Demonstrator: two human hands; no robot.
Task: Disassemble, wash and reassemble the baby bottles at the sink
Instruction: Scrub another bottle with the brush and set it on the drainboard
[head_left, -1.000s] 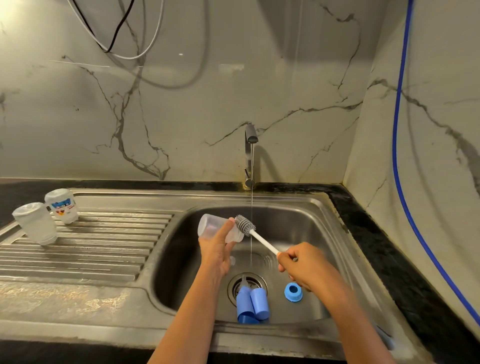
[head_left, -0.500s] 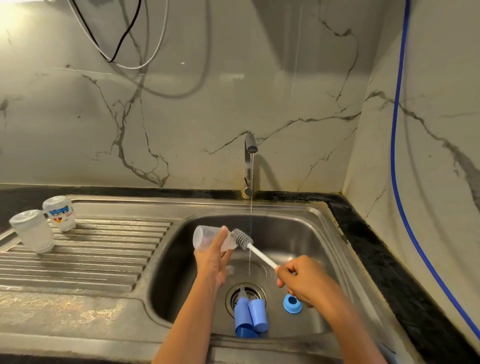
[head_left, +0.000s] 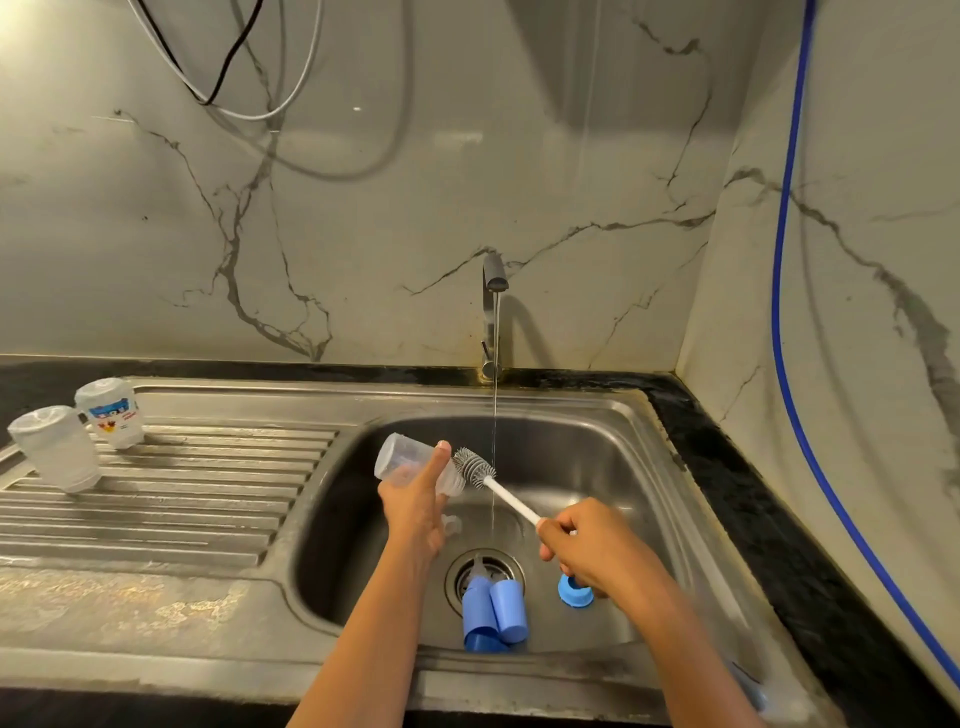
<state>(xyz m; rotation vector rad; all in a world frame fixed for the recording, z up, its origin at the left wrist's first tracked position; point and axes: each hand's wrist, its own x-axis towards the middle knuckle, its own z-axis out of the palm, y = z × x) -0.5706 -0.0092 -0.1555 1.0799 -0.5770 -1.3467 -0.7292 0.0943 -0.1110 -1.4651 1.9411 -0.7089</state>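
My left hand (head_left: 415, 506) grips a clear baby bottle body (head_left: 397, 457), held on its side over the sink basin (head_left: 623, 467) with its mouth facing right. My right hand (head_left: 589, 545) holds the white handle of a bottle brush (head_left: 475, 467); its grey bristle head sits just outside the bottle's mouth. A thin stream of water falls from the tap (head_left: 492, 312) beside the brush. On the basin floor lie two blue caps (head_left: 493, 608) over the drain, a blue ring collar (head_left: 574, 592) and a small clear teat (head_left: 451, 525).
Two clear bottle bodies (head_left: 57, 447) (head_left: 111, 413) stand upside down on the ribbed draining board (head_left: 182, 493) at the left. A blue cable (head_left: 784, 312) runs down the right wall. Black and white cables (head_left: 228, 78) hang at the upper left. Black counter edges the sink.
The brush head has stayed at the bottle's mouth, with both hands nearly still. The view has shifted slightly; nothing was picked up or released.
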